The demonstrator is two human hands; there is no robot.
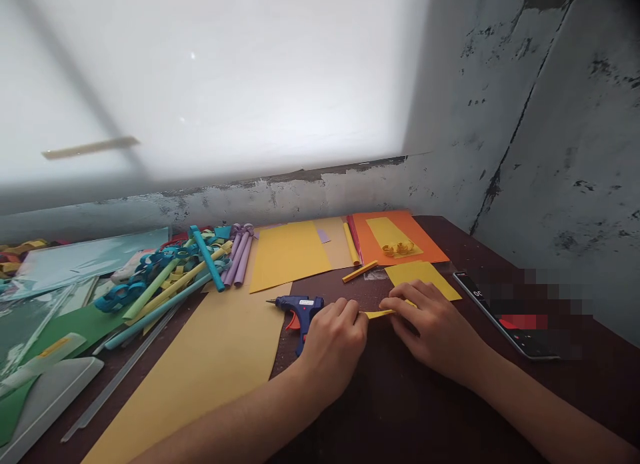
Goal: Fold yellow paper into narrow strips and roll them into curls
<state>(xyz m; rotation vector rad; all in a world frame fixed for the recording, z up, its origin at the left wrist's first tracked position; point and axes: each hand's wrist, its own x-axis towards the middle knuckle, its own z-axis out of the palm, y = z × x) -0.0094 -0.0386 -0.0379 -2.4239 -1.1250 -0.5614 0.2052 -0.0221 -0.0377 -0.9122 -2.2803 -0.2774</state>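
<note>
Between my two hands stretches a narrow yellow paper strip point(379, 314) above the dark table. My left hand point(337, 341) is closed round its left end, the fingers curled and the thumb side hidden. My right hand point(425, 321) grips the other end between thumb and fingers, and a bit of yellow shows at the fingertips. Just left of my left hand lies a blue glue gun point(304, 307) with an orange trigger, its nozzle pointing left. A yellow paper sheet point(425, 276) lies behind my right hand. A folded yellow strip point(360, 271) rests beyond the hands.
Orange paper point(430, 241) carries yellow curls point(400, 249). A phone point(505, 317) lies at the right. Large tan paper point(215, 357) spreads left. Purple paper rolls point(243, 257), blue paper curls point(120, 296) and clear glue sticks point(125, 371) lie further left. A wall stands behind.
</note>
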